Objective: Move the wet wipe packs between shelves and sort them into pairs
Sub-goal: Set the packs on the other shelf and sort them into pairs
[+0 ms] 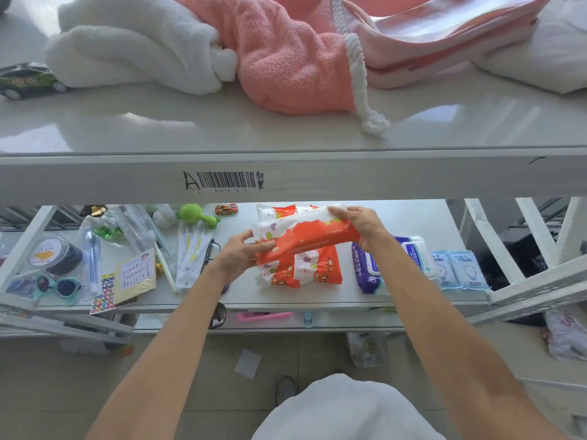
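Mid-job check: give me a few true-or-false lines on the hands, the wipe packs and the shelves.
1. The left hand and right hand both hold one orange-and-white pack. True.
2. Towels lie on the upper shelf. True.
3. The held pack is above the upper shelf. False: it is at the lower shelf, over the other orange packs.
4. A purple pack lies right of those. True.
5. The small blue sachets lie left of the purple pack. False: they lie to its right.

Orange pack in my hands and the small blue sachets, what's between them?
Head view: a purple wipe pack with a white lid lies there, partly behind the right forearm.
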### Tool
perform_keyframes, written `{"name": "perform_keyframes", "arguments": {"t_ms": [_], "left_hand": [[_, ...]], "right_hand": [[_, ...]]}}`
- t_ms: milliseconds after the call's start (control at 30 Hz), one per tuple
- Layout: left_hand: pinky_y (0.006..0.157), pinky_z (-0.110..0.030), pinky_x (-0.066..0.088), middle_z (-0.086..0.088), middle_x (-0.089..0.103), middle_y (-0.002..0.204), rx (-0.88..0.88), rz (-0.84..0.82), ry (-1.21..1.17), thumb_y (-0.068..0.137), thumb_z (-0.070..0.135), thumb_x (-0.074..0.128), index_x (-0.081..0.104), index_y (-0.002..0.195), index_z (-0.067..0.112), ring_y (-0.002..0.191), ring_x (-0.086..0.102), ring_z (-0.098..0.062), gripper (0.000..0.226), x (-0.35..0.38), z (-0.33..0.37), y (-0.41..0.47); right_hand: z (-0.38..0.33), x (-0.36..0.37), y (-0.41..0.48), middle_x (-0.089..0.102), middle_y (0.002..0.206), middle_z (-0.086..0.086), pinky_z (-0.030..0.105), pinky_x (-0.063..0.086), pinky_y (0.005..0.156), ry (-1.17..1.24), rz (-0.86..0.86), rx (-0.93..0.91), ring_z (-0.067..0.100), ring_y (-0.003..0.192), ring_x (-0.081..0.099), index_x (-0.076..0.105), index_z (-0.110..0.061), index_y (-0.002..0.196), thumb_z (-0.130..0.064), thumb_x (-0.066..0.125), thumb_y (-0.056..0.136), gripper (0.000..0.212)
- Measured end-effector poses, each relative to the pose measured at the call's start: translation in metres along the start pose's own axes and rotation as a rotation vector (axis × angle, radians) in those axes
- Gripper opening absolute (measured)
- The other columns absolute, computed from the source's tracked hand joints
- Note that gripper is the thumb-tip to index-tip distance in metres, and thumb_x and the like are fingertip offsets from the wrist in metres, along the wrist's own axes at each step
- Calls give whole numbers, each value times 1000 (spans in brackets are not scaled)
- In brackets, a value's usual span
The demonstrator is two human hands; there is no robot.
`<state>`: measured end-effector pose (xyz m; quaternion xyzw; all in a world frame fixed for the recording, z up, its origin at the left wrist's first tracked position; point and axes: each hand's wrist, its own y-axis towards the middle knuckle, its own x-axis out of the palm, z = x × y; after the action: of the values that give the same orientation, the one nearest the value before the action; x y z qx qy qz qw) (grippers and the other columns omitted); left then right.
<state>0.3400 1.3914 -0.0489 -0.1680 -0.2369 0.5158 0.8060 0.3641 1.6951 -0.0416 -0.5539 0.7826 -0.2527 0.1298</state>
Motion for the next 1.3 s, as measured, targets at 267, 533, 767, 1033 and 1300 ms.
{"name": "perform_keyframes", "arguments": {"t_ms": [267,533,767,1033,1300], "left_hand": [[91,-49,62,-27,70,129,-94,-242,114,90,15,82,59,139,4,117,68,-50,55,18,-34,-11],[79,-43,65,-30,73,119,11,-33,9,92,9,78,65,130,-7,99,74,-38,44,37,-46,-19],[71,-33,60,-9,80,88,55,163,-212,101,28,60,72,104,9,77,74,-24,23,12,-23,-27],[67,-40,60,-2,64,74,134,462,355,93,34,74,67,83,8,67,63,-23,28,34,-7,8],[57,-28,39,-3,53,79,-16,442,716,94,26,69,53,79,12,75,52,-21,26,34,2,20]], "right_hand": [[28,29,-4,72,91,15,31,61,61,273,93,40,24,67,68,67,6,116,-10,89,79,47],[37,81,-21,77,106,12,62,54,103,65,-181,42,33,95,75,65,-7,121,-12,70,99,23],[38,93,-18,80,94,8,55,55,93,-45,-152,-7,30,85,75,71,-12,113,-19,64,103,14],[49,126,-26,67,112,22,51,55,96,-684,-31,-335,36,103,66,50,-5,141,-32,50,106,44],[56,69,-29,57,128,18,43,47,104,-807,355,-292,35,122,53,53,-5,135,-31,68,97,48]]}}
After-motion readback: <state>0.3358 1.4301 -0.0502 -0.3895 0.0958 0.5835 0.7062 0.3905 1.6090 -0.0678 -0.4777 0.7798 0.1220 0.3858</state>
